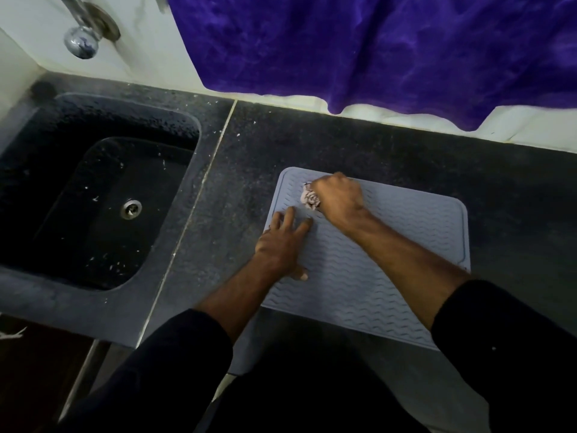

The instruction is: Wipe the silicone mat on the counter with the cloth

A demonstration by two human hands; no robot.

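Soft, light cloth (310, 197) bunched in clenched right hand (338, 200); left hand (282, 242) fingers (288, 218) flat, pinning floppy mat (374, 264).

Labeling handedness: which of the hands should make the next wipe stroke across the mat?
Right. The right hand already grips the balled cloth on the mat at its far-left corner. The left hand lies flat on the mat, likely steadying it.

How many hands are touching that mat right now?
2. The left hand presses flat on the pale grey wavy-ribbed silicone mat near its left edge; the right hand grips a crumpled pinkish cloth at the far left corner.
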